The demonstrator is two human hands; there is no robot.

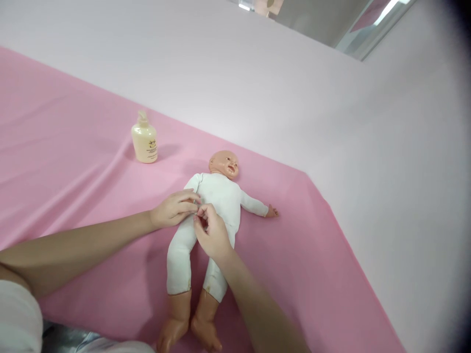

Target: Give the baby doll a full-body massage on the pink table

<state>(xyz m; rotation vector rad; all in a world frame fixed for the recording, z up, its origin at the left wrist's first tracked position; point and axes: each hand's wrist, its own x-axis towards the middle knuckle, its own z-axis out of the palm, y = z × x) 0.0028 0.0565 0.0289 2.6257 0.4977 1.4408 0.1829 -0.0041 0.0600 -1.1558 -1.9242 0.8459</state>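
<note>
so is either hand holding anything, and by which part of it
It cannot be told: the left hand and right hand are close together over the doll, hiding anything they may pinch.

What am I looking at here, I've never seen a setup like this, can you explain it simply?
There is no machine here, just a person's bare hands. The one picture comes from a camera worn on their head, looking forward and down. A doll with a white cloth body lies on its back on a pink cloth. A pale pump bottle stands upright nearby. The left hand and right hand meet over the doll's middle, the right one with its fingertips drawn together. Whether anything is pinched there is too small to tell.
</note>
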